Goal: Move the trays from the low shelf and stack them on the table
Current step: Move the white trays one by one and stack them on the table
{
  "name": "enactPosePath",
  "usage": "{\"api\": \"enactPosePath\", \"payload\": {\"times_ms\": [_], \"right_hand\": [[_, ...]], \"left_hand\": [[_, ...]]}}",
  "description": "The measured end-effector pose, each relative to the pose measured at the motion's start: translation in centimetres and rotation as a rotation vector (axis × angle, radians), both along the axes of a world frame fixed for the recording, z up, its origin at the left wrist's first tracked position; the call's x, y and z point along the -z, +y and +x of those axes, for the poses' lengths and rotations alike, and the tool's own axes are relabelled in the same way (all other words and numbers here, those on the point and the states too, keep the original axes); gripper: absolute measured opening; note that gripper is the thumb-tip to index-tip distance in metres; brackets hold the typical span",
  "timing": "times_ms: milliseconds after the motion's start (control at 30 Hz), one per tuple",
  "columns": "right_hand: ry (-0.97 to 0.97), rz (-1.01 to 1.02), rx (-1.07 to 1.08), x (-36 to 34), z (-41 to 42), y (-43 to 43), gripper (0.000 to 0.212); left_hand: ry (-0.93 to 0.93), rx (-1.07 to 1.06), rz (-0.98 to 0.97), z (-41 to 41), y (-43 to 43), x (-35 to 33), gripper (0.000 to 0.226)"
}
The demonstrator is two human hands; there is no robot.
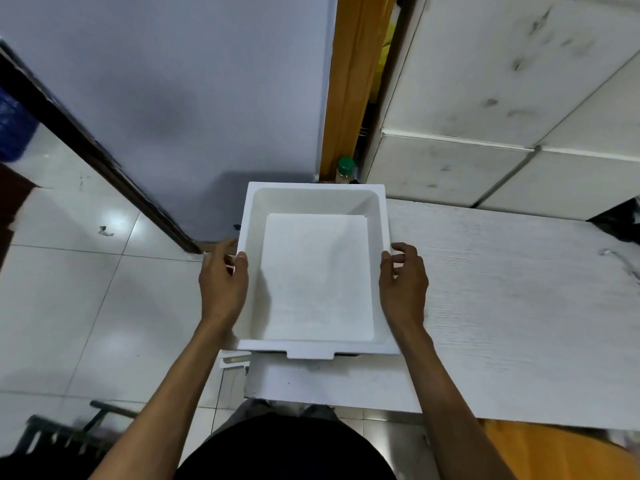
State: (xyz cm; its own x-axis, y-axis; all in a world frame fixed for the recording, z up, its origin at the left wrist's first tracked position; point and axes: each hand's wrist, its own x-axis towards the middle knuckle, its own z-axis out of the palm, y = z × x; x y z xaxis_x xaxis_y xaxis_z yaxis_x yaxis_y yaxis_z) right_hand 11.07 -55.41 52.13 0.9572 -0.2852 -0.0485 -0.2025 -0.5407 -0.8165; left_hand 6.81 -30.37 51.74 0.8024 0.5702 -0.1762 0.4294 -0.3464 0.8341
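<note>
A white square tray (313,189) with a deep rim sits over the left end of the white table (502,306). I cannot tell whether it rests on the table or hangs just above it. My left hand (223,285) grips its left rim, thumb hooked over the edge. On the right rim, my right hand (403,285) has its thumb against the edge and its fingers curled loosely outside. A small white piece (235,361) shows under the tray's near left corner; what it is stays unclear. The low shelf is out of view.
A green-capped bottle (346,168) stands just behind the tray by a wooden door frame (349,81). Glossy tiled floor (86,289) lies to the left. A dark metal rack (69,431) is at the lower left, and an orange surface (554,452) is under the table's near edge.
</note>
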Motion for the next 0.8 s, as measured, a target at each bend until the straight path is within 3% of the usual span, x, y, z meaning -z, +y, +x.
{"api": "enactPosePath", "payload": {"times_ms": [100,800], "right_hand": [[0.008,-0.022,-0.05,0.4,0.2,0.1,0.038],[0.022,-0.094,-0.092,0.8,0.2,0.1,0.039]], "left_hand": [[0.053,0.013,-0.063,0.5,0.1,0.3,0.041],[0.092,0.066,-0.205,0.7,0.3,1.1,0.048]]}}
